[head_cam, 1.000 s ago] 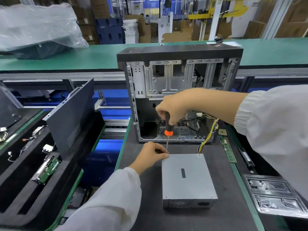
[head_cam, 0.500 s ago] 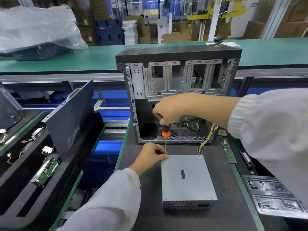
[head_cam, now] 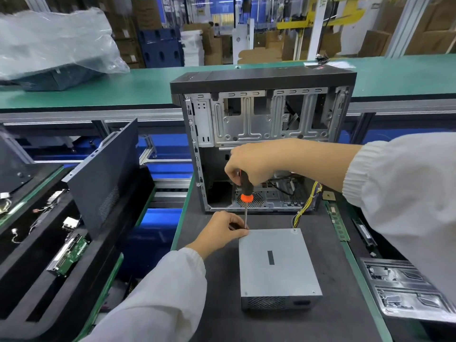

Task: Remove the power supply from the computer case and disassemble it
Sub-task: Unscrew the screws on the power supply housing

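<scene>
The grey metal power supply [head_cam: 277, 265] lies flat on the dark mat in front of the open computer case [head_cam: 264, 134], its yellow and black cables [head_cam: 307, 206] trailing back into the case. My right hand [head_cam: 249, 162] grips a black and orange screwdriver [head_cam: 245, 191] held upright, its tip at the supply's far left corner. Beside that corner my left hand [head_cam: 222, 230] rests with curled fingers around the base of the shaft, thumb against the supply's edge.
A black side panel [head_cam: 103, 169] leans in foam trays [head_cam: 37, 267] of circuit boards at the left. RAM sticks [head_cam: 336, 223] and a plastic tray [head_cam: 404, 290] lie at the right. Behind the case runs a green conveyor [head_cam: 123, 87] with a plastic-wrapped unit [head_cam: 54, 45].
My right hand has shifted slightly on the screwdriver handle, with the tip staying at the supply's far left corner. My left hand stays in place by the shaft.
</scene>
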Demonstrator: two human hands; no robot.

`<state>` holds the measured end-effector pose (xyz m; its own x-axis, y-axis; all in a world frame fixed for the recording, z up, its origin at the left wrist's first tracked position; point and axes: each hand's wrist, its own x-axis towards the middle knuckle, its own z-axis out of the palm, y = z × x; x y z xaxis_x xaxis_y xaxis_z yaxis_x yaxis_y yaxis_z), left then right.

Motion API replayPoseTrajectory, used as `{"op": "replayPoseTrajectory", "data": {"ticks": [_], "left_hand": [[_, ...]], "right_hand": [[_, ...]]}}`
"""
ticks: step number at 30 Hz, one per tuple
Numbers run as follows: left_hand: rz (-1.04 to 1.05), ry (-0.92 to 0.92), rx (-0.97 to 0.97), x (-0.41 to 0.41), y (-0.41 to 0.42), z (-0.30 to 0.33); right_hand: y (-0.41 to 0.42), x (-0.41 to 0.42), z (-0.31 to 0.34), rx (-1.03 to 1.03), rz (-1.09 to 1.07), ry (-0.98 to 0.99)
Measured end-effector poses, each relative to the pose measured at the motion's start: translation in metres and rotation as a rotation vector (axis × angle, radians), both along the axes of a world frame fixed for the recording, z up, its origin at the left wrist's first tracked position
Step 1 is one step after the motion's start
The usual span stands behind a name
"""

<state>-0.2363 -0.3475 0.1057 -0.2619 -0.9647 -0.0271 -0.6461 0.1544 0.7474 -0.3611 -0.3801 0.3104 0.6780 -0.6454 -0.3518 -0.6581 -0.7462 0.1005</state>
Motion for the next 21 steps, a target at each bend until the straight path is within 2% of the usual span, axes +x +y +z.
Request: {"op": "replayPoseTrajectory", "data": {"ticks": [4, 9, 21], "left_hand": [[-0.042, -0.062, -0.058, 0.000, -0.001, 0.002], [-0.064, -0.174, -0.120, -0.002, -0.001, 0.002], [-0.238, -0.720, -0.455, -0.007, -0.001, -0.001]], "right_hand": [[0.001, -0.004, -0.003, -0.015, 0.071, -0.074], [0.001, -0.008, -0.001, -0.003, 0.048, -0.099], [-0.002, -0.017, 0.006, 0.054, -0.023, -0.059]]}}
